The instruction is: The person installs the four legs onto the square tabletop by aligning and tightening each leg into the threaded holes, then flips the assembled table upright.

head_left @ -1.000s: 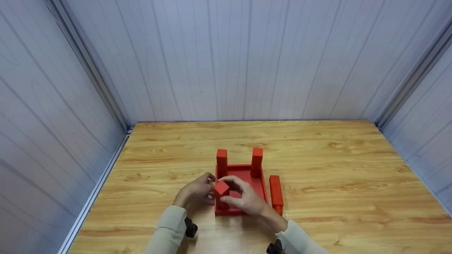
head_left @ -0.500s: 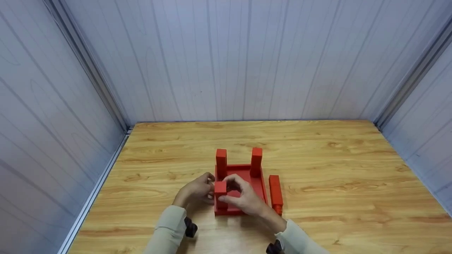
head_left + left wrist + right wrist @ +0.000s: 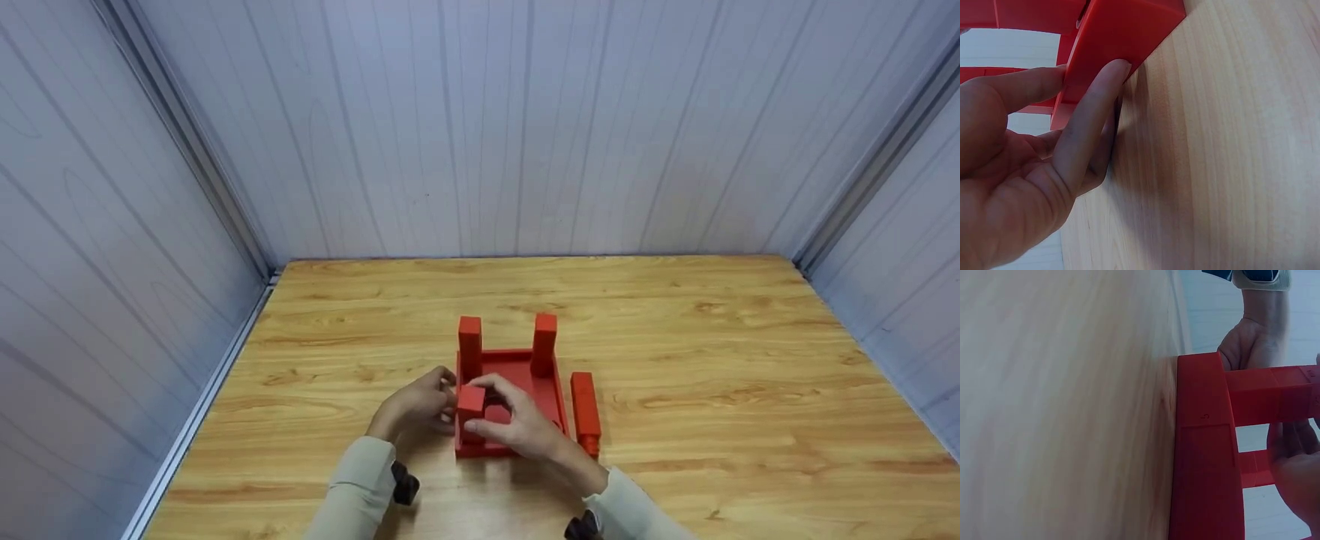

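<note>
A red square plate [image 3: 536,382] lies on the wooden table, with two red legs [image 3: 469,343] [image 3: 545,341] standing upright at its far corners. My right hand [image 3: 491,411] grips a third red leg [image 3: 470,400], held upright at the plate's near left corner. My left hand [image 3: 442,394] holds the plate's left edge. In the left wrist view its fingers [image 3: 1095,112] press against the plate's side [image 3: 1123,34]. In the right wrist view, the plate's edge [image 3: 1204,455] and the held leg [image 3: 1269,394] show, with my right hand's fingers [image 3: 1297,461] beside them. A fourth red leg [image 3: 586,409] lies loose on the table, right of the plate.
The wooden table [image 3: 712,375] is enclosed by pale panel walls [image 3: 480,127] at the back and on both sides. A metal rail [image 3: 202,405] runs along the left edge.
The leg in my right hand has gone from tilted to upright and sunk slightly toward the plate's near left corner. My left hand has stayed at the plate's edge.
</note>
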The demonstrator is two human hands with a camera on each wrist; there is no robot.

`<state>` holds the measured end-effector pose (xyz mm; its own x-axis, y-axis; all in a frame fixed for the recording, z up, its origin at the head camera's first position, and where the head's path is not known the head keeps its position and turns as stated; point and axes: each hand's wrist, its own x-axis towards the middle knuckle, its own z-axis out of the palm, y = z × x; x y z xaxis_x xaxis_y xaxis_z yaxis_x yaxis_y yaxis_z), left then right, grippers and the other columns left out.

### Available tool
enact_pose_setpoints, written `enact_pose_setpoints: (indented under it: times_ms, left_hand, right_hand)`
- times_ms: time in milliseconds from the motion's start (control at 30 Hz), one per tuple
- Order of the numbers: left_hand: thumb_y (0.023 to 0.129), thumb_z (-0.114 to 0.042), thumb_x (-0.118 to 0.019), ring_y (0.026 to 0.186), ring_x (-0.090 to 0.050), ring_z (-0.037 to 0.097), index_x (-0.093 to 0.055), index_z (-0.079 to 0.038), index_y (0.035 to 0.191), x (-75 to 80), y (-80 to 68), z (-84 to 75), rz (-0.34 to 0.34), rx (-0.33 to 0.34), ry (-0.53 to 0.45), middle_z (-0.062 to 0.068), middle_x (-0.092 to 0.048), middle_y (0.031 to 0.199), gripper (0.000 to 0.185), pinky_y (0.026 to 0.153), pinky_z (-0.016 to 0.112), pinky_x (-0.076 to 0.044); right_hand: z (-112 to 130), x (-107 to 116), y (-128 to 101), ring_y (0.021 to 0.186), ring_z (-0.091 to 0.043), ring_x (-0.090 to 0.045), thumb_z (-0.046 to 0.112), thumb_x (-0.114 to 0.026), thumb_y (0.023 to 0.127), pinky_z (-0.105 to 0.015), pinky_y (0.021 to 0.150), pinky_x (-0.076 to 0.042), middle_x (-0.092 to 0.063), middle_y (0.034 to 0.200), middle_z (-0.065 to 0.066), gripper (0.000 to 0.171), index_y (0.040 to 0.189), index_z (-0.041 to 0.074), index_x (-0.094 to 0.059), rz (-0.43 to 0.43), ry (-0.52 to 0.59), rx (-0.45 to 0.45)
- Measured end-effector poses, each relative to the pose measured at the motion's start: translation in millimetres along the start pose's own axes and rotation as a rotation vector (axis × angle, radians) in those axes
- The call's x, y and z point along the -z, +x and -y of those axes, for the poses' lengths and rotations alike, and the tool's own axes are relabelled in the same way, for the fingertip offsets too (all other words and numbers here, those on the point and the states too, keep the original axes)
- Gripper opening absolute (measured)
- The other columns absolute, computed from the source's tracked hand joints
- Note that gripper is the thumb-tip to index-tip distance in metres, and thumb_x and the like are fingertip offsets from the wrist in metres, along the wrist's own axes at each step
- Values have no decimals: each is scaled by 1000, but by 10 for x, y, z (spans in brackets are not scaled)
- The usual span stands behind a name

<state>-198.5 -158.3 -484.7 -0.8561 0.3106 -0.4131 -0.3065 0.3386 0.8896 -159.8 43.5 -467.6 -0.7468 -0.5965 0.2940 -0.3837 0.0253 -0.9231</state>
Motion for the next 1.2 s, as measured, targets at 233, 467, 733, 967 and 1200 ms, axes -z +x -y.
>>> enact_pose_setpoints:
  times_ms: [233,467,733,967,1200]
  left_hand:
    - [90,7,-41,65,-40,18,-35,2,124,11,-7,10,25,-21,-15,7,-42,79,35,57,28,-43]
    - [90,3,-45,66,-45,19,-35,3,126,-2,4,17,7,-27,16,8,-46,85,37,58,30,-48]
    - [85,9,-45,65,-47,19,-36,2,122,-12,3,12,-1,-15,4,7,-46,81,39,59,33,-53]
    - [86,9,-45,65,-45,18,-35,2,123,-15,1,10,5,-15,-17,7,-45,79,39,58,31,-51]
    - [90,8,-41,63,-41,17,-32,2,119,-6,-9,11,35,-22,-56,6,-41,77,30,59,32,-50]
  right_hand:
    - [-187,39,17,117,-16,-56,3,-56,92,-35,99,-46,-50,132,-26,49,139,2,-43,79,106,73]
    - [-163,59,23,112,-15,-57,2,-60,90,-37,97,-48,-53,128,-24,49,137,2,-45,81,108,42]
    - [34,49,32,105,-23,-59,4,-70,84,-32,94,-49,-59,116,-14,40,121,1,-52,-5,0,18]
    - [118,25,33,102,-24,-61,9,-73,83,-33,92,-50,-62,109,-8,38,114,5,-52,-50,-36,-3]
    - [172,-16,36,96,-23,-61,11,-74,82,-47,87,-51,-62,103,-7,39,113,1,-52,-70,-123,3]
